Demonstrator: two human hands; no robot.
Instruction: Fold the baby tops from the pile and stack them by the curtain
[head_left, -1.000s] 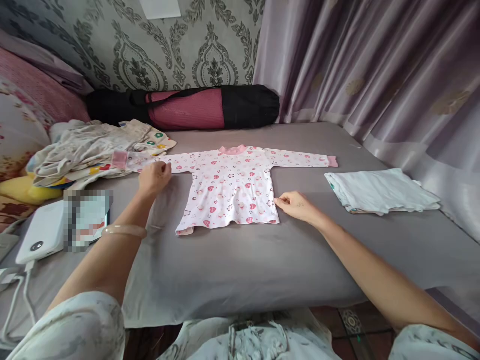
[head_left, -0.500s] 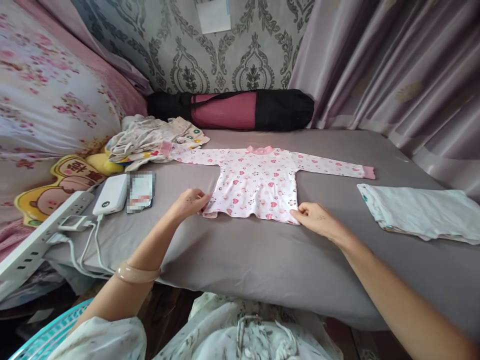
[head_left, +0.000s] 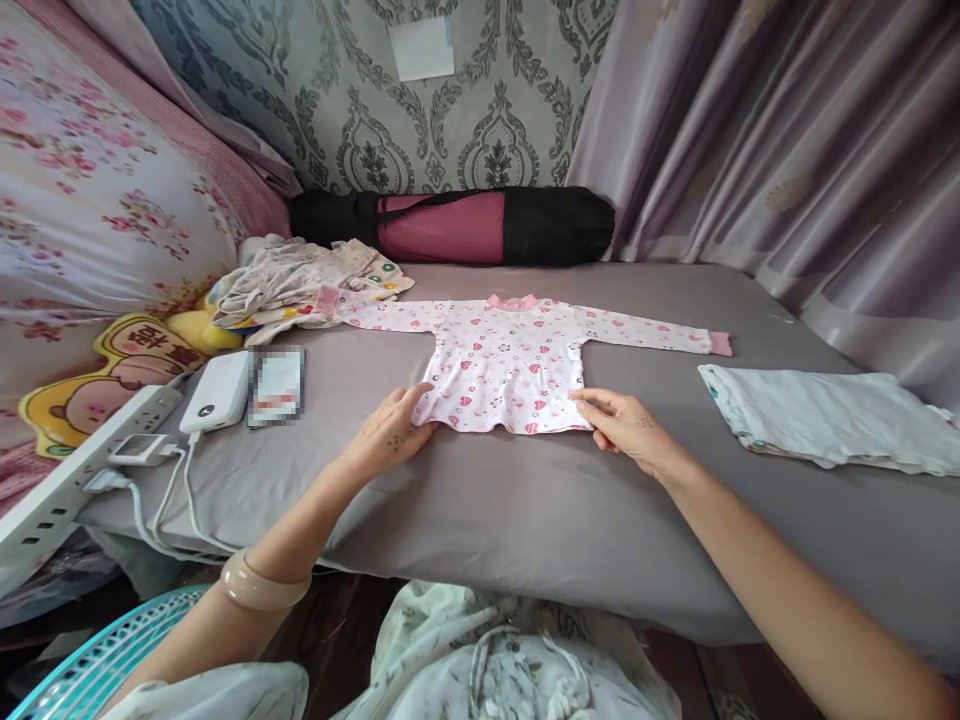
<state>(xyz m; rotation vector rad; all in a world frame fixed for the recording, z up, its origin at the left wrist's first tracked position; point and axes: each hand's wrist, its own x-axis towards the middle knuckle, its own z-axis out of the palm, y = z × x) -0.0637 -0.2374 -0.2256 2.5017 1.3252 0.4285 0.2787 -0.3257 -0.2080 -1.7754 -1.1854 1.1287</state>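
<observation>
A child's long-sleeved shirt (head_left: 510, 365), white with pink hearts, pink collar and cuffs, lies flat with both sleeves spread out. My left hand (head_left: 390, 430) rests at its lower left corner, thumb by the hem and fingers apart along the side edge. At the lower right side, my right hand (head_left: 619, 425) has its thumb and forefinger closed on the shirt's edge, the other fingers curled beneath. The left cuff touches a heap of crumpled clothes (head_left: 292, 285).
A grey sheet (head_left: 480, 510) covers the bed. Folded pale cloth (head_left: 832, 415) lies right. Left are a power bank (head_left: 217, 390), a pixelated item (head_left: 276, 388), a power strip (head_left: 82, 455) with cables and a yellow cushion (head_left: 75, 400). A black-and-maroon roll bag (head_left: 442, 225) lies behind.
Both hands have shifted from pinching the hem corners towards the side edges. The left fingers have spread and the right forefinger has straightened. The view has moved slightly; the shirt still lies flat.
</observation>
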